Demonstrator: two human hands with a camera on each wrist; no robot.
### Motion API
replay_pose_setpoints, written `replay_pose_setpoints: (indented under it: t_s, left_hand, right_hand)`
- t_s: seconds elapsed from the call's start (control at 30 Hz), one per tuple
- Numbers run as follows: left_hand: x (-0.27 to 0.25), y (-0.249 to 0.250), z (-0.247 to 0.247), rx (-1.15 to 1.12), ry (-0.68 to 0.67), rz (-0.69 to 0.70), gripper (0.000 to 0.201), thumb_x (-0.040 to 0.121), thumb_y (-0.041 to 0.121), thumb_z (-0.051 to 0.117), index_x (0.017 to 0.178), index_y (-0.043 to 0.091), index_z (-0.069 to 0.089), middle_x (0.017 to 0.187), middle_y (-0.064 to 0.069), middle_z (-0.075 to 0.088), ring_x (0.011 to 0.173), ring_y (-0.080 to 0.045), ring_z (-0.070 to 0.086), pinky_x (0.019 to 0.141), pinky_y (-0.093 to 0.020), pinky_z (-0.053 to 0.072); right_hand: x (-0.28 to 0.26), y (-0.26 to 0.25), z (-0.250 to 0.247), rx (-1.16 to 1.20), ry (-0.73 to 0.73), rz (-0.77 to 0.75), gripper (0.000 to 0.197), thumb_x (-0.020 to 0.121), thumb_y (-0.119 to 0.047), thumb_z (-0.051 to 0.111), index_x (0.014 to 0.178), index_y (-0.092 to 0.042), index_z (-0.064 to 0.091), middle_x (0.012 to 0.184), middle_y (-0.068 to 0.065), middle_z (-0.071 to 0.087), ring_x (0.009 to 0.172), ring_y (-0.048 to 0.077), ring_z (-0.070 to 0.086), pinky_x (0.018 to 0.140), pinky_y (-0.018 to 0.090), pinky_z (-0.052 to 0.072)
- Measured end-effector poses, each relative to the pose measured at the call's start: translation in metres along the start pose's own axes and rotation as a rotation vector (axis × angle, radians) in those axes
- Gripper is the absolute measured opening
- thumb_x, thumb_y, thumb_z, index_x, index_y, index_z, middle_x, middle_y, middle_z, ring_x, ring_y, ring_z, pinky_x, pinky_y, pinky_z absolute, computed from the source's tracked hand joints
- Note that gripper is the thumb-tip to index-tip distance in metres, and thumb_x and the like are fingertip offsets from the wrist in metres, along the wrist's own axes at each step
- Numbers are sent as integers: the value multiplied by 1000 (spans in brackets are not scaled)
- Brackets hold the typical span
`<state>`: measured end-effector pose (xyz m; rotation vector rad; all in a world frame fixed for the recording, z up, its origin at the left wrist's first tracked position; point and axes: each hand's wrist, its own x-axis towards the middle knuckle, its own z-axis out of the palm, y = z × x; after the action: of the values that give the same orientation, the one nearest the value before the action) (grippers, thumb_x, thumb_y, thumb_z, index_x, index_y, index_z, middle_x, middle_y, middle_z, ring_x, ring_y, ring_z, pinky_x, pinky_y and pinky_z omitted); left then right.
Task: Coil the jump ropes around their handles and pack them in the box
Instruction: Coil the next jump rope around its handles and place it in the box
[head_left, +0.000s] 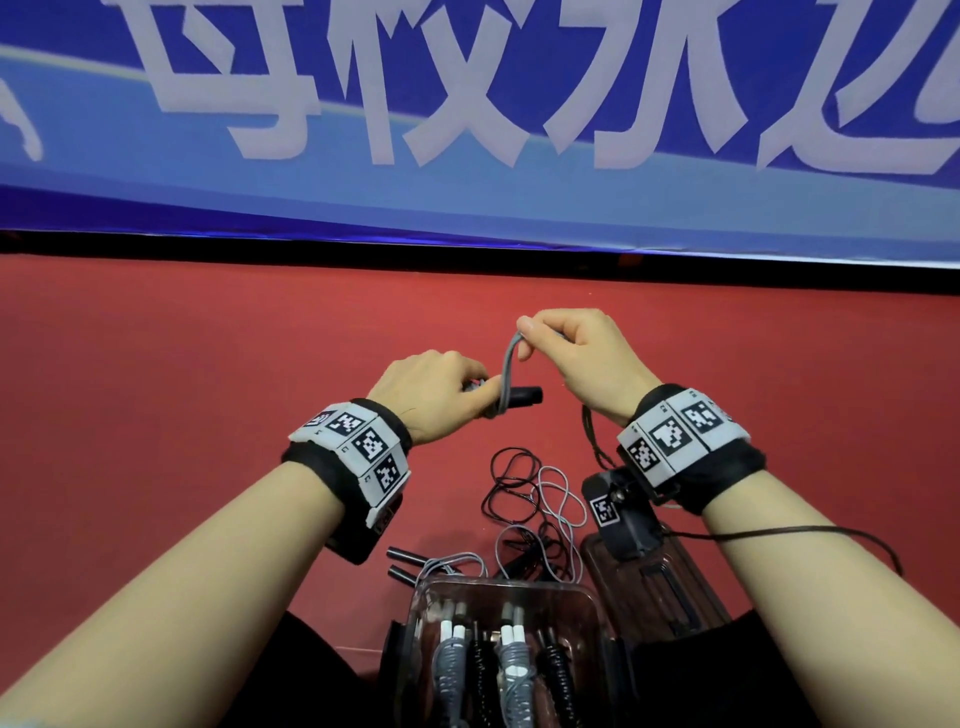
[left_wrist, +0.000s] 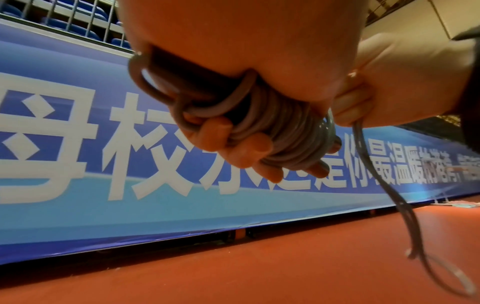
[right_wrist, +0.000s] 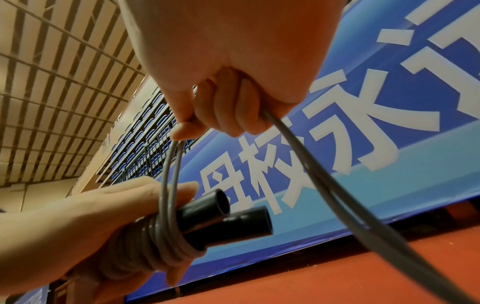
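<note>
Grey rope (head_left: 506, 371); black handles (right_wrist: 223, 216); red floor (head_left: 208, 364); blue banner (head_left: 467, 197), white lettering; black wristbands (head_left: 358, 457), black-and-white square markers; clear box (head_left: 592, 603).

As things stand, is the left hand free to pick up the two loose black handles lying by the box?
Probably not yet: the left hand grips the half-wound handles, and the right hand is feeding grey rope. The loose handles lie unobstructed beside the box.

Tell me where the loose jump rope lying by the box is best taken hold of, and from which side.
Probably the two black handles, side by side on the floor left of the box. Come from the left: their free ends point that way, while the tangled cord trails off to the right.
</note>
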<state>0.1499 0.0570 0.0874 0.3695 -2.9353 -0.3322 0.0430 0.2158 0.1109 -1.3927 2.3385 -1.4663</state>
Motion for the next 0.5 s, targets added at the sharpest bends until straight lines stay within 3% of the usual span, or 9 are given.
replay_pose_setpoints:
  t_s: [0.1,0.2,0.3,0.37,0.5]
  left_hand:
    - [-2,7,0,-99,-62,31,52,93,60,31,75,25,65,73,1,69,71,-23,62,70,-34,49]
    - [-6,15,-5,-243,-47,42,57,102,51,27,72,17,61,60,3,57,58,-19,51,62,-33,39]
    - [-10,20,-9,-501,-75,49,67,95,65,25,76,17,67,63,-6,64,49,-17,45,56,-30,39]
    - [-13,23,-11,-661,-88,84,72,86,73,34,80,11,70,69,-11,67,48,-19,46,49,-28,39]
    - [-14,23,-13,-806,-43,115,42,85,59,57,74,20,71,68,-6,67,52,-11,56,42,-27,39]
  right_hand:
    - [3,9,-3,65,-14,89,38,99,-34,51,68,-18,66,45,-11,28,43,6,25,49,20,24]
    - [6,18,-7,174,-30,171,37,100,-31,51,69,-15,65,46,-6,26,42,8,22,45,18,23]
    - [6,18,-6,258,-59,211,38,100,-30,50,67,-16,63,46,-5,25,42,10,20,42,17,20]
    - [6,15,-5,310,-57,221,39,99,-30,51,65,-17,63,47,-6,26,46,11,21,44,20,19]
    - [7,14,-3,377,-40,263,38,98,-32,52,64,-18,62,45,-9,30,44,9,24,43,22,20]
